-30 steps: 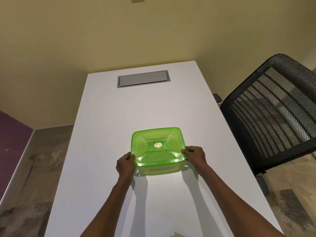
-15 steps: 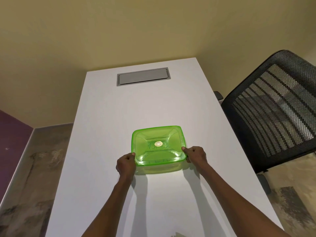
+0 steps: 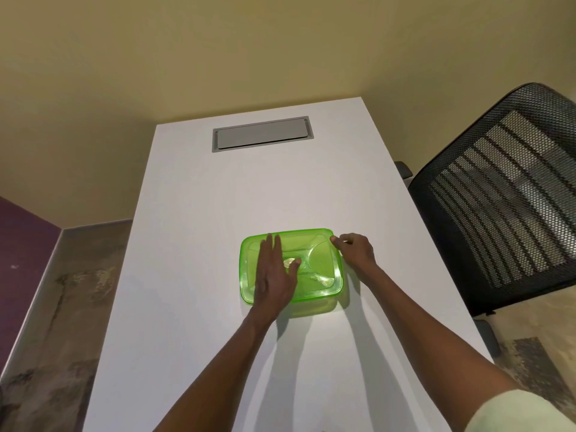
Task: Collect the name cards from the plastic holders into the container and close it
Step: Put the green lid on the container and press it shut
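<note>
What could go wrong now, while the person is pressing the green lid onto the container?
1. The left hand lies flat only on the left half of the lid; the right side may stay unsealed.
2. The right hand pinches the lid's far right corner and might lift it.
3. The container sits on a smooth white table; uneven pressure could make it slide.

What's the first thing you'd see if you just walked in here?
The bright green container on the white table, with the left hand lying flat on its lid and the right hand at its far right corner. Next, the black mesh chair at the table's right.
</note>
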